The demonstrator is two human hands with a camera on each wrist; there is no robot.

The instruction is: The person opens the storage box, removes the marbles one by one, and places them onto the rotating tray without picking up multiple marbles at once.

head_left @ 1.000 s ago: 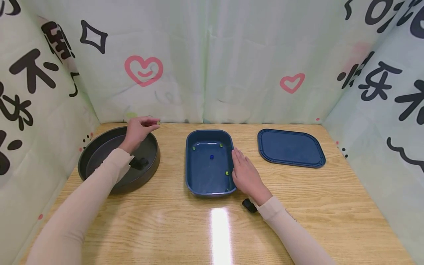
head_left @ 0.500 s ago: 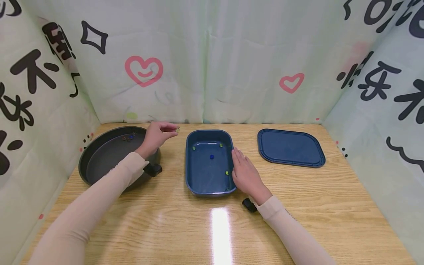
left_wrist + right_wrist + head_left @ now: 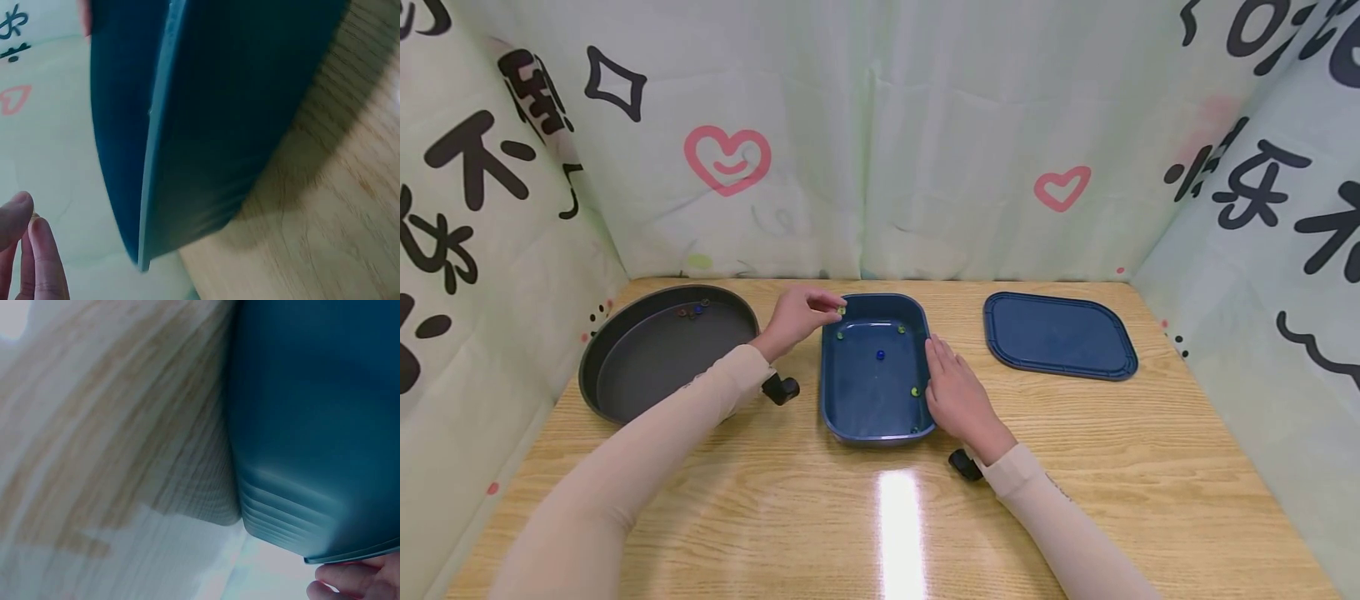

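My left hand [image 3: 797,319] pinches a small yellow-green marble [image 3: 842,311] between thumb and fingertips, just above the back left corner of a blue rectangular container [image 3: 828,375]. In the left wrist view the thumb [image 3: 17,215] and fingers meet, mostly covering the marble. Several small marbles lie inside the container, mostly green, with one blue marble [image 3: 881,355] near the middle. My right hand [image 3: 962,400] rests with straight fingers along the container's right rim. The right wrist view shows its fingers [image 3: 350,581] beside the rim.
A round dark pan [image 3: 647,367] stands at the left, with several marbles [image 3: 698,309] near its back wall. A flat blue lid [image 3: 1060,335] lies at the right on the wooden table [image 3: 805,508]. Printed curtains [image 3: 925,167] enclose the back and sides.
My left hand has carried the marble rightward from above the pan to the container's back left corner, uncovering the marbles in the pan. The right hand has stayed in place.
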